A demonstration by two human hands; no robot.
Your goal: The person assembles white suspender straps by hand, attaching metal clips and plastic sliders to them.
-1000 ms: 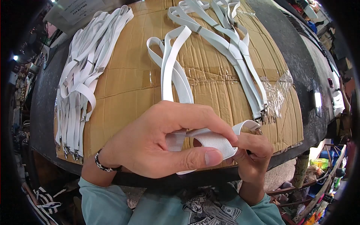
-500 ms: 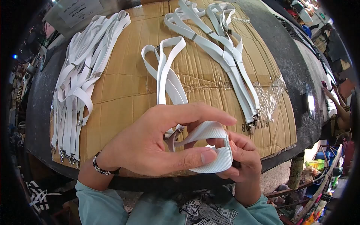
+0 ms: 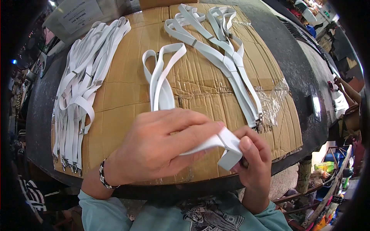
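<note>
A white elastic strap [image 3: 231, 148] is stretched and folded between my two hands above the cardboard's near edge. My left hand [image 3: 165, 144] is closed over the strap's left part, its fingers pointing right. My right hand [image 3: 255, 154] pinches the folded right end between thumb and fingers. Beyond my left hand, looped white straps [image 3: 165, 92] lie on the cardboard sheet [image 3: 127, 88]; whether they join the held strap is hidden under the hand.
A pile of white straps [image 3: 83, 77] with metal clips lies at the left. More white suspenders [image 3: 231, 65] lie at the upper right. A grey labelled bin [image 3: 58, 27] stands at the back left. Another person's arm [image 3: 348, 92] shows at the far right.
My left fingers have closed down over the strap, which was an open loop before. The folded part has shifted slightly right, and the looped straps beyond have moved a little.
</note>
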